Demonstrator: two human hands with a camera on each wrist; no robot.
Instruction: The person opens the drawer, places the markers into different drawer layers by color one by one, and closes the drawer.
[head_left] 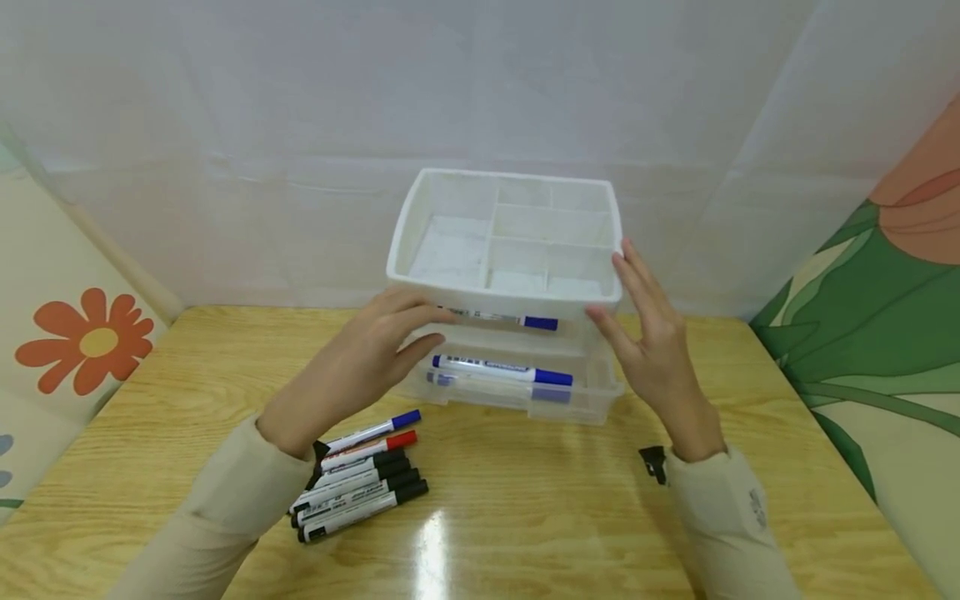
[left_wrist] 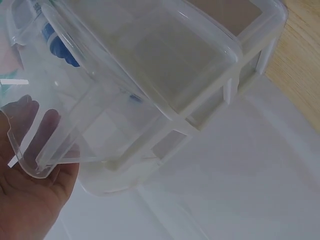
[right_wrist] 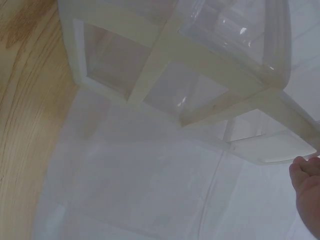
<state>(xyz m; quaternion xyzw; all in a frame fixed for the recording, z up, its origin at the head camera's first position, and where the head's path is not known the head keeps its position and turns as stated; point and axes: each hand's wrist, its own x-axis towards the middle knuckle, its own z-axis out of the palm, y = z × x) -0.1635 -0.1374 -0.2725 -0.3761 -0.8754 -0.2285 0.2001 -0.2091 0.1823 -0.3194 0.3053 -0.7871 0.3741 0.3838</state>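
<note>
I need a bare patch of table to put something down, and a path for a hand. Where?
Bare wood lies right of the drawer unit, toward the leaf-print wall, and along the near edge between the sleeves. Another patch sits left of the left hand, by the flower-print wall. Crowded: the marker pile and the unit's front, flanked by the right hand.

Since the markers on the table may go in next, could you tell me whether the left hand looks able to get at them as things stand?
Probably yes: the left hand holds nothing, and the loose markers lie uncovered on the table just beneath its wrist.
</note>
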